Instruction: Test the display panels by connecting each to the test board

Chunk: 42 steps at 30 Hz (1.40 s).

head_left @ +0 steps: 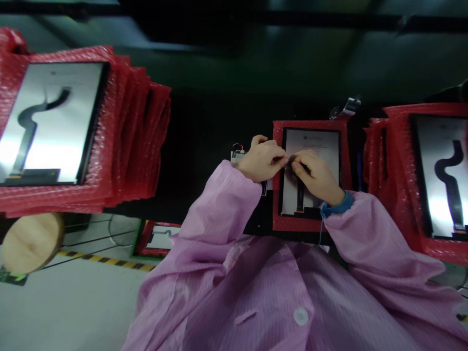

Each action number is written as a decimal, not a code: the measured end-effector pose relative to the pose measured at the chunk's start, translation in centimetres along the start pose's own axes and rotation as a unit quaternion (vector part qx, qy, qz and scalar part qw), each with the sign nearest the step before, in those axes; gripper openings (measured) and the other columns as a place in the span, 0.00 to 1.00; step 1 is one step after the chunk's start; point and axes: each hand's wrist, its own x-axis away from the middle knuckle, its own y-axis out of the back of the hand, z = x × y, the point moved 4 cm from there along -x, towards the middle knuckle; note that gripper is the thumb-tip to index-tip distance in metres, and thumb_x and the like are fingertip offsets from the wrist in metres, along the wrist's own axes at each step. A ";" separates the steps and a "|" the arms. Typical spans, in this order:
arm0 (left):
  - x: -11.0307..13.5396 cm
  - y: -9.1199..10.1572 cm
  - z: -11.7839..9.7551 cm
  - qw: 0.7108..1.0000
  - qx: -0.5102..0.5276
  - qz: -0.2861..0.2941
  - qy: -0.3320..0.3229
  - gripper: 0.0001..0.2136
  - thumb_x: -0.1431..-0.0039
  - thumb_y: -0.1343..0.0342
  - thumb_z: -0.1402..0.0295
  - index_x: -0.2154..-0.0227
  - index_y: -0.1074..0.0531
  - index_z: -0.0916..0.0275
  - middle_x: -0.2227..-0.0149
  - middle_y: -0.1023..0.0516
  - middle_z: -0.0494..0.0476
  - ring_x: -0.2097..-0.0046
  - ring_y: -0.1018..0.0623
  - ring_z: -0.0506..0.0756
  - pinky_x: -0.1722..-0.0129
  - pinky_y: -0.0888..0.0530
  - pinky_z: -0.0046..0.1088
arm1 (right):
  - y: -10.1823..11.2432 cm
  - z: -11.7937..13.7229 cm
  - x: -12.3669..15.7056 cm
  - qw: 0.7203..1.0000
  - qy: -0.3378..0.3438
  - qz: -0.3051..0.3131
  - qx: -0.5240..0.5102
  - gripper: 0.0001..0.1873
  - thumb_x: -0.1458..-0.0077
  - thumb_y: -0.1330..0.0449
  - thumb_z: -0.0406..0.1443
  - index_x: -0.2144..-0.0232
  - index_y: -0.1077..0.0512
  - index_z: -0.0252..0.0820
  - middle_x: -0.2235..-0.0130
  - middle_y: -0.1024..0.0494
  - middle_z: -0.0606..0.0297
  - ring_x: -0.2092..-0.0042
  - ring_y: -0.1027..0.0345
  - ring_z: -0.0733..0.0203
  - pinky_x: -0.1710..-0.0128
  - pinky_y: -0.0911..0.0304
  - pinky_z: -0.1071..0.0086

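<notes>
A display panel [323,138] with a silvery back lies on a red bubble-wrap sheet [310,224] in front of me. A dark flex cable [300,195] runs up from its lower edge. My right hand [317,175], with a blue band at the wrist, is over the panel, thumb and forefinger pinched on the cable's upper end. My left hand [263,158] meets it at the panel's left edge, its thumb and forefinger pressed together. What those left fingertips hold, if anything, is too small to tell. Below my left wrist a small circuit board [237,156] with wires is partly hidden.
Stacks of red bubble wrap [135,146] stand left and right, each topped by a panel, the left panel [69,136] and the right panel [438,146]. A metal counter [350,106] sits behind my work. A round wooden stool [32,243] stands at lower left.
</notes>
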 end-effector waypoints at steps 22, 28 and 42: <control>0.2 0.3 -0.2 0.997 0.052 -0.050 -0.016 0.06 0.42 0.41 0.67 0.74 0.25 0.60 0.72 0.22 0.47 0.62 0.24 0.53 0.38 0.42 0.49 | -0.1 -0.2 0.2 0.999 0.038 -0.001 -0.021 0.14 0.31 0.51 0.42 0.69 0.37 0.44 0.63 0.25 0.62 0.59 0.33 0.59 0.54 0.38 0.62; 0.2 1.1 -0.4 0.994 0.037 -0.099 -0.033 0.07 0.41 0.42 0.68 0.74 0.27 0.60 0.70 0.22 0.50 0.60 0.22 0.55 0.37 0.41 0.50 | -0.1 0.0 0.2 0.999 0.026 -0.003 -0.029 0.17 0.30 0.53 0.46 0.67 0.34 0.44 0.62 0.25 0.61 0.58 0.33 0.57 0.53 0.38 0.60; 12.4 -3.9 -3.6 0.938 -0.196 -0.248 0.140 0.14 0.32 0.50 0.68 0.47 0.28 0.64 0.47 0.30 0.70 0.50 0.28 0.61 0.48 0.28 0.42 | 2.2 -1.3 0.9 0.981 -0.076 -0.176 0.000 0.21 0.30 0.55 0.48 0.62 0.28 0.44 0.60 0.22 0.60 0.56 0.31 0.55 0.52 0.38 0.58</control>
